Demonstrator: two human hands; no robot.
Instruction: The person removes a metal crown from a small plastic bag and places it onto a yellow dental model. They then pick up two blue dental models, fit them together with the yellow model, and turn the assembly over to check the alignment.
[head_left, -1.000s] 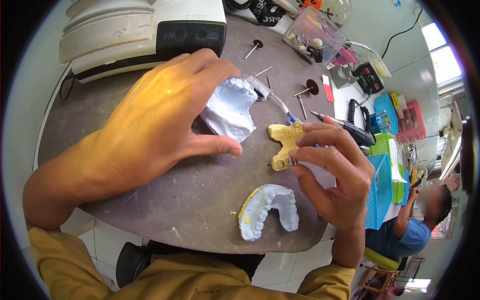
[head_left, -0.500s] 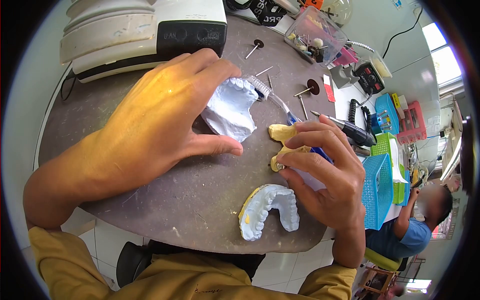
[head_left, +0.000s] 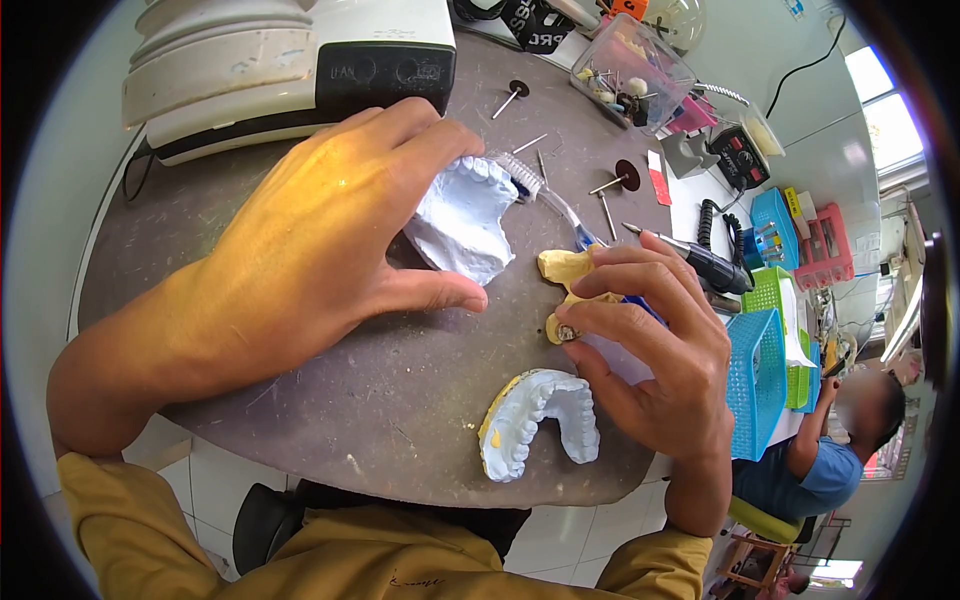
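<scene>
My left hand (head_left: 330,220) reaches over a pale blue-white dental cast (head_left: 463,222) that lies on the grey-brown tabletop (head_left: 330,430). Its fingers are at the cast's far side, and the thumb is held apart at the near side. My right hand (head_left: 660,345) has thumb and fingers around small yellow dental cast pieces (head_left: 565,266), one with a metallic spot at its end. A horseshoe-shaped cast (head_left: 540,425) with a yellow edge lies nearer to me. Between the hands, a toothbrush (head_left: 560,205) passes beneath the right fingers.
A white and black machine (head_left: 385,80) stands at the back left. Burs and discs (head_left: 626,176) lie behind the casts, near a clear box (head_left: 632,75). A handpiece (head_left: 700,262) and a blue basket (head_left: 755,385) are right. A person in blue (head_left: 830,460) sits beyond.
The small yellow piece with the metallic spot has shifted very slightly to the right at my right fingertips. My left hand has hardly moved.
</scene>
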